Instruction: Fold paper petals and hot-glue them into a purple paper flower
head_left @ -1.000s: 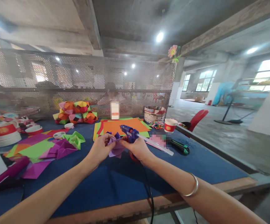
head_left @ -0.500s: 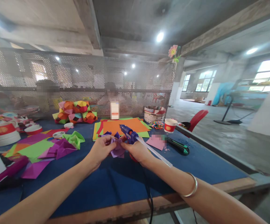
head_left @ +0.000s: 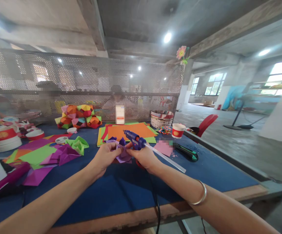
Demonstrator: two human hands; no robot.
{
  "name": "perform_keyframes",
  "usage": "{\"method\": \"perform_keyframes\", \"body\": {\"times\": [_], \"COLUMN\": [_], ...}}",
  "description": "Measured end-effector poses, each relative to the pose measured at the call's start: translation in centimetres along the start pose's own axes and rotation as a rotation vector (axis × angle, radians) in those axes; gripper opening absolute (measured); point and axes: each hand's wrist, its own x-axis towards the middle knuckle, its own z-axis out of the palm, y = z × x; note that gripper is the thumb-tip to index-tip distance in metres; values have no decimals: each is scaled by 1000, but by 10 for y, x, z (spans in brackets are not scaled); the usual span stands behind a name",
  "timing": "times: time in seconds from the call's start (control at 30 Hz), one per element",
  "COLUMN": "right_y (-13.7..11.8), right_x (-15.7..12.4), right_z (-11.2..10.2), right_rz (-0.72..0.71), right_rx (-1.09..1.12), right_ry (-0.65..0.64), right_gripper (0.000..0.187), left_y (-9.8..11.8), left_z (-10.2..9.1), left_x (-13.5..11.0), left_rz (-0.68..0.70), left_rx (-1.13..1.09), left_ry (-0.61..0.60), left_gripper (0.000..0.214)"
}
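My left hand [head_left: 105, 156] pinches a folded purple paper piece [head_left: 122, 152] above the blue table [head_left: 121, 191]. My right hand [head_left: 144, 157] is wrapped round a blue glue gun [head_left: 134, 138] and also touches the purple paper with its fingertips. A clear glue stick [head_left: 166, 158] juts out of the gun's back toward the right. The gun's black cord [head_left: 156, 203] hangs down over the table's front edge. A metal bangle [head_left: 200, 195] sits on my right forearm.
Coloured paper sheets [head_left: 128, 131] lie behind my hands; folded purple and green pieces [head_left: 69, 150] lie to the left. Paper cups [head_left: 3, 139], a red cup [head_left: 178, 130], a basket [head_left: 161, 119], a green-black cutter [head_left: 187, 152] and colourful paper balls [head_left: 79, 116] stand about. People sit behind a mesh screen [head_left: 82, 84].
The glue gun has tilted a little, and its glue stick has swung down and then back up on the right. Both hands stay on the purple paper.
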Motion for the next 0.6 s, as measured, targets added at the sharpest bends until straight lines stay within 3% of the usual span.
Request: {"method": "perform_keyframes", "body": {"times": [0.2,0.33,0.47,0.6], "right_y": [3,5,2,-1], "right_x": [2,6,6,2], "right_z": [-2,-5,-10,-12], "right_rz": [-74,-159,-130,-71], "right_rx": [-93,-224,-344,-260], "right_ry": [-31,40,65,-24], "right_gripper": [10,20,33,36], "left_y": [1,4,5,7], "left_z": [0,-9,-19,-23], "left_x": [2,7,11,13], "left_rz": [2,45,90,96], "left_rx": [18,16,68,71], "left_ry": [30,110,167,191], "left_gripper": [35,34,31,29]}}
